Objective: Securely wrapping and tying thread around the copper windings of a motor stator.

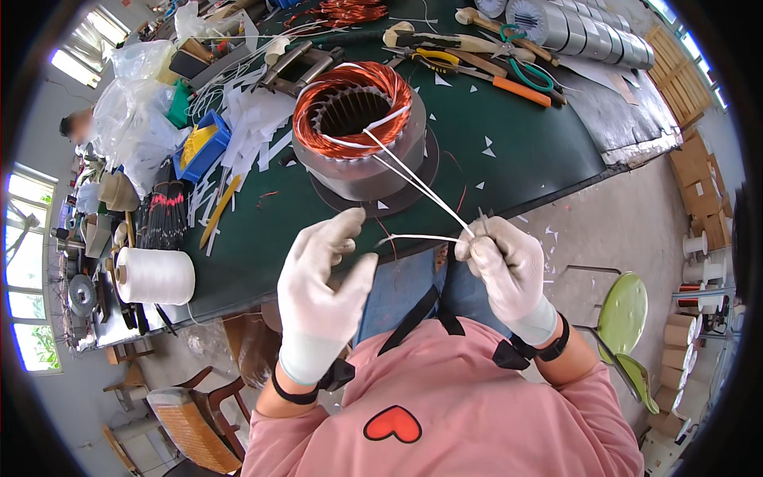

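A motor stator (362,163) with a grey metal body and copper windings (397,83) stands on a round dark base near the table's front edge. White sleeved leads (417,181) run from its windings to my right hand (502,266), whose gloved fingers pinch them. A small grey pointed metal piece shows at those fingertips; its kind is unclear. One lead end (413,236) sticks out leftward from the pinch. My left hand (326,286), also gloved, is open with thumb and fingers apart, close to that free end and not visibly touching it.
On the green table (548,151) lie pliers (437,56), green-handled scissors (528,73) and an orange-handled tool (520,91). To the left are white paper strips (258,119), a blue bin (203,147) and a thread spool (159,276). A green chair (622,314) stands right.
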Motion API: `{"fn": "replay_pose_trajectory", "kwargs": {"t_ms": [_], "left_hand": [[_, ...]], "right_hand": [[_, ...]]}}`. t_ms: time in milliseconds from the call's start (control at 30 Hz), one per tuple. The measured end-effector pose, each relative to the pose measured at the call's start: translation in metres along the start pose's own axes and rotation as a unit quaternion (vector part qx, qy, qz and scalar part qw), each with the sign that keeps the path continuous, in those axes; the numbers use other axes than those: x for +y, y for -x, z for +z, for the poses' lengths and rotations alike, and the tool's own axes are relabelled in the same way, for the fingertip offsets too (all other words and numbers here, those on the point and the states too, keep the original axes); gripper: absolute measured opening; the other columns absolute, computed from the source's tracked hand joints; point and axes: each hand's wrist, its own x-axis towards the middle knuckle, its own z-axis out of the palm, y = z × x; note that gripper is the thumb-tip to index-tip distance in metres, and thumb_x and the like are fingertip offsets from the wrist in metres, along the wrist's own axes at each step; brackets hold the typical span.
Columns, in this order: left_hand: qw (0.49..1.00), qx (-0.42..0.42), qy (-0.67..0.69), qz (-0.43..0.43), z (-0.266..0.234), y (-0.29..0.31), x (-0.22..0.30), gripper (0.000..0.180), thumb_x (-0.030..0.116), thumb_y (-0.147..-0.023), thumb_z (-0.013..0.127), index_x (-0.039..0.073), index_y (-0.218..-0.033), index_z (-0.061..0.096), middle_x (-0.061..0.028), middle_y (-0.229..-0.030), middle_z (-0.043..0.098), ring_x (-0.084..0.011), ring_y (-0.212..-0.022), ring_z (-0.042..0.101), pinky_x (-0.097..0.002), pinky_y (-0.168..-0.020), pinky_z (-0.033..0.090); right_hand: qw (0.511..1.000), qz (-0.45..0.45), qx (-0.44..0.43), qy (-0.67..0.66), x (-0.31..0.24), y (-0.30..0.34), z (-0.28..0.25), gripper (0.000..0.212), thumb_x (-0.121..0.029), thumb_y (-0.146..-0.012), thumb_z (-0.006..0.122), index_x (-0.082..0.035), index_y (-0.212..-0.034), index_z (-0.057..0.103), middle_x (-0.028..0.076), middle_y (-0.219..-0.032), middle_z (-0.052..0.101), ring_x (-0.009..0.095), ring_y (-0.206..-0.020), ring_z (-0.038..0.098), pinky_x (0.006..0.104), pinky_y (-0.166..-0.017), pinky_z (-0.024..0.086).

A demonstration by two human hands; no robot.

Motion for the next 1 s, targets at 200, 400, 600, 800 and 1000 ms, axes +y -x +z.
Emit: {"fn": "replay_pose_trajectory", "kwargs": {"t_ms": [200, 400, 600, 800, 1000], "left_hand": [[0.929, 0.037, -0.255, 0.267, 0.007, -0.006, 0.007, 0.044, 0.008, -0.075, 0.077, 0.009, -0.118, 0.07, -0.0099, -0.112, 0.069, -0.0298, -0.097, 0.065, -0.0391, -0.086, 0.052], [0.957, -0.256, 0.136, 0.021, -0.009, -0.006, 0.006, 0.014, 0.006, -0.075, 0.08, 0.006, -0.089, 0.077, -0.0057, -0.084, 0.068, -0.0176, -0.074, 0.063, -0.0293, -0.069, 0.048], [0.894, 0.007, 0.444, -0.062, 0.019, -0.008, -0.01, 0.013, 0.014, -0.095, 0.071, 0.002, -0.098, 0.07, -0.0036, -0.085, 0.065, -0.011, -0.073, 0.058, -0.0278, -0.065, 0.048], [0.901, 0.054, -0.264, 0.341, 0.023, -0.007, -0.022, 0.025, 0.014, -0.073, 0.071, 0.013, -0.097, 0.074, -0.0009, -0.086, 0.07, -0.0243, -0.076, 0.067, -0.0371, -0.07, 0.052], [0.953, -0.021, -0.117, 0.278, -0.004, -0.01, -0.019, 0.026, 0.004, -0.057, 0.09, 0.011, -0.069, 0.068, -0.0007, -0.08, 0.068, -0.0209, -0.078, 0.062, -0.031, -0.067, 0.05]], "right_hand": [[0.996, -0.061, 0.004, 0.071, 0.0, -0.004, 0.002, 0.016, -0.009, -0.099, 0.055, 0.002, -0.092, 0.065, 0.007, -0.076, 0.061, 0.012, -0.066, 0.055, 0.0251, -0.062, 0.045], [0.998, 0.003, -0.02, 0.057, -0.002, -0.001, 0.0, 0.012, -0.006, -0.096, 0.058, 0.002, -0.094, 0.067, 0.01, -0.08, 0.066, 0.017, -0.068, 0.061, 0.0277, -0.065, 0.05], [0.985, -0.122, -0.114, 0.051, 0.014, -0.009, 0.046, 0.02, -0.012, -0.096, 0.065, -0.002, -0.112, 0.07, 0.013, -0.091, 0.072, 0.022, -0.074, 0.069, 0.0315, -0.067, 0.054], [0.987, -0.117, -0.109, 0.014, 0.008, -0.017, 0.037, 0.015, -0.009, -0.097, 0.063, 0.0, -0.107, 0.069, 0.014, -0.087, 0.069, 0.028, -0.07, 0.067, 0.0322, -0.063, 0.052], [0.988, -0.099, -0.086, 0.08, 0.008, -0.018, 0.027, 0.01, -0.009, -0.095, 0.063, -0.001, -0.099, 0.07, 0.013, -0.078, 0.065, 0.028, -0.064, 0.063, 0.0328, -0.059, 0.05]]}}
